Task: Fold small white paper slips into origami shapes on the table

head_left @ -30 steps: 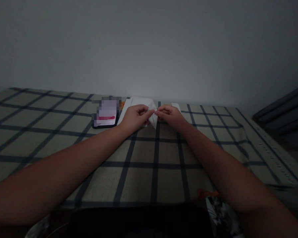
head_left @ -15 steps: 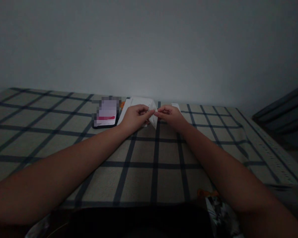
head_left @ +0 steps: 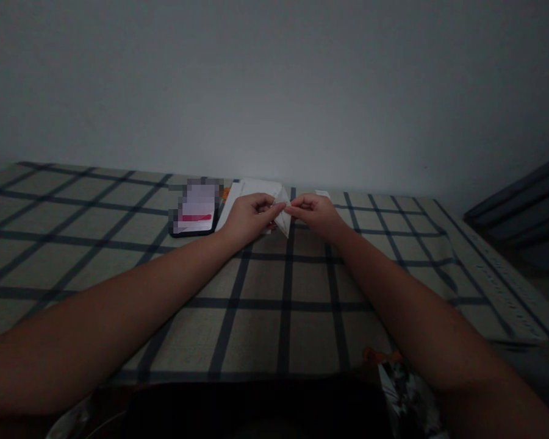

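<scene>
Between my two hands is a piece of folded white paper [head_left: 283,225], its lower corner pointing down toward me. My left hand [head_left: 252,212] is closed on its left side, with the thumb laid along the front. The fingertips of my right hand [head_left: 315,211] pinch its right edge, close to the left thumb. Behind my left hand lies a flat white sheet or pad [head_left: 257,186], partly covered by the hand. A small white item [head_left: 322,193] shows just behind my right hand, mostly hidden.
A phone [head_left: 196,207] with a lit, blurred screen rests left of my left hand. An orange item [head_left: 226,193] peeks out beside it. The checked cloth [head_left: 256,329] covers the table up to the wall. Near my right forearm is a patterned packet [head_left: 405,390].
Almost nothing differs. My right fingertips have shifted very slightly to the right along the folded paper, while my left hand keeps its place.
</scene>
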Demonstrator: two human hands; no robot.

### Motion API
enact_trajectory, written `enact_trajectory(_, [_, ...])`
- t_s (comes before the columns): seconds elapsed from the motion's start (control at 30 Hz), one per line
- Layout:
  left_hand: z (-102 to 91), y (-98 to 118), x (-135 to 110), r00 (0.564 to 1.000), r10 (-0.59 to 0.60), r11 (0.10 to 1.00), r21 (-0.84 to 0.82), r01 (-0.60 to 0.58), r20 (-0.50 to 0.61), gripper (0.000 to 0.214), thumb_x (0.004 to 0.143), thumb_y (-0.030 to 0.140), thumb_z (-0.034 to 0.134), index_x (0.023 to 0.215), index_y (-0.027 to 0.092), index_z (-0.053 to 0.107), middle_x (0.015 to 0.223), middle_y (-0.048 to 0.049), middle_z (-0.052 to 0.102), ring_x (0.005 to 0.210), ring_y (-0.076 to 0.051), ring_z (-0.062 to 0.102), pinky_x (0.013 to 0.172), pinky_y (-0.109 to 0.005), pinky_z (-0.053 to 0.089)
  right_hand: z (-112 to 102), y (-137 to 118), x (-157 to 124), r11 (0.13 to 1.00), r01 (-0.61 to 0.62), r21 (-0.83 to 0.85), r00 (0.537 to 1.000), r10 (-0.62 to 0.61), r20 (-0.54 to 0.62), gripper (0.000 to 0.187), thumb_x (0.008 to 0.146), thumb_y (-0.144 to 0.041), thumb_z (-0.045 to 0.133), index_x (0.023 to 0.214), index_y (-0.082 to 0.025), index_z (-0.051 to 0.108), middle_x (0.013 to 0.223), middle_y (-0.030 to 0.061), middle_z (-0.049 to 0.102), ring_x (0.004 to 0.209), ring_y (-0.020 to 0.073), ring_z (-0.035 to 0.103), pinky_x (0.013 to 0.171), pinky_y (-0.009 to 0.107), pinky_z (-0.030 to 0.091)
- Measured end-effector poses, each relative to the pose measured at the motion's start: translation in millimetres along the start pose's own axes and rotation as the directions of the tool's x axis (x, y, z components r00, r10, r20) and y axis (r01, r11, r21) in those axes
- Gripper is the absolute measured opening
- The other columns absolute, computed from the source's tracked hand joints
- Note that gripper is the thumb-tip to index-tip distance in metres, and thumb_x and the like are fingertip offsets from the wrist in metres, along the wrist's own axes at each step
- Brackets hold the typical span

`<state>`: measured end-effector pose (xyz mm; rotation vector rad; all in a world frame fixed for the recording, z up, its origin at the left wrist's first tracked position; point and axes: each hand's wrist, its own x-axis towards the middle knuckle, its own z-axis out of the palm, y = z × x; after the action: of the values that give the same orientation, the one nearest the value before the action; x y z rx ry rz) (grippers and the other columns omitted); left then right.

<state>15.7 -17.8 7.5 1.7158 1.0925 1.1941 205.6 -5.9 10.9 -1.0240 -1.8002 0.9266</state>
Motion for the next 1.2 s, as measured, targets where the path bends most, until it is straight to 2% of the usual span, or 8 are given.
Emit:
enact_trajectory(0.23, [-0.9,-1,1,0.999,-0.037,0.998,-0.041,0.036,-0.01,0.029,0.075,0.043,0.071,0.078,0.015,0.064,0.057,0.0023,0.059,0.048,-0.01,0.055,0.045,-0.02,0.045,0,-1,-2,1.0,0.005,0.021,0.999,-0.006,0.037,0.028,0.081,-0.043,0.067,0.085,-0.016,0.068,0.075,0.0017,0.067,0.07,0.0128,0.061,0.068,0.027,0.049])
enact_trajectory(0.4, [-1.1,-5,2,0.999,-0.026,0.999,0.029,0.026,0.021,0.032,0.075,0.046,0.07,0.076,0.015,0.063,0.054,0.0026,0.056,0.046,-0.01,0.053,0.041,-0.019,0.039,2,-2,-3,1.0,0.011,-0.006,1.0,-0.011,0.018,0.029,0.08,-0.045,0.066,0.081,-0.016,0.066,0.072,0.0006,0.064,0.066,0.0124,0.057,0.063,0.026,0.046])
enact_trajectory(0.57, [-0.8,-11,5,0.995,0.062,0.985,0.159,-0.074,0.076,0.035,0.076,0.05,0.069,0.075,0.015,0.065,0.054,0.0021,0.056,0.05,-0.011,0.054,0.045,-0.02,0.04,1,2,-2,0.988,0.12,-0.093,0.992,-0.122,-0.02,0.027,0.084,-0.043,0.064,0.083,-0.016,0.067,0.075,0.0007,0.063,0.069,0.0122,0.055,0.067,0.026,0.044])
enact_trajectory(0.67, [-0.5,-11,5,0.995,0.043,0.986,0.157,-0.057,0.093,0.036,0.076,0.051,0.068,0.077,0.015,0.066,0.055,0.0007,0.058,0.05,-0.012,0.055,0.046,-0.021,0.041,1,3,-1,0.983,0.144,-0.117,0.988,-0.15,-0.046,0.026,0.083,-0.041,0.065,0.08,-0.016,0.067,0.075,0.0006,0.063,0.069,0.0122,0.054,0.069,0.027,0.044])
enact_trajectory(0.9, [-1.5,-7,2,0.999,0.007,0.996,0.088,-0.01,0.033,0.035,0.078,0.051,0.067,0.076,0.016,0.063,0.053,0.0014,0.059,0.047,-0.012,0.057,0.043,-0.02,0.039,3,3,-2,0.999,0.049,-0.004,0.999,-0.049,-0.014,0.029,0.085,-0.046,0.062,0.089,-0.017,0.065,0.075,-0.0002,0.061,0.068,0.0119,0.054,0.064,0.025,0.044])
enact_trajectory(1.1, [-0.6,-2,1,1.0,-0.028,1.0,0.005,0.028,0.007,0.032,0.079,0.048,0.068,0.078,0.017,0.063,0.055,0.0008,0.062,0.047,-0.012,0.058,0.043,-0.02,0.043,5,2,-2,0.991,-0.043,0.125,0.998,0.038,0.041,0.033,0.077,-0.049,0.07,0.087,-0.02,0.059,0.077,-0.0016,0.059,0.067,0.0116,0.055,0.062,0.025,0.046])
enact_trajectory(1.2, [0.0,0,0,0.999,-0.037,0.999,-0.001,0.037,0.009,0.031,0.079,0.047,0.068,0.077,0.017,0.064,0.055,0.0007,0.062,0.047,-0.011,0.058,0.043,-0.019,0.043,5,3,-1,0.993,-0.04,0.109,0.999,0.035,0.04,0.033,0.076,-0.049,0.071,0.083,-0.019,0.059,0.074,-0.0008,0.061,0.068,0.0126,0.057,0.063,0.026,0.047])
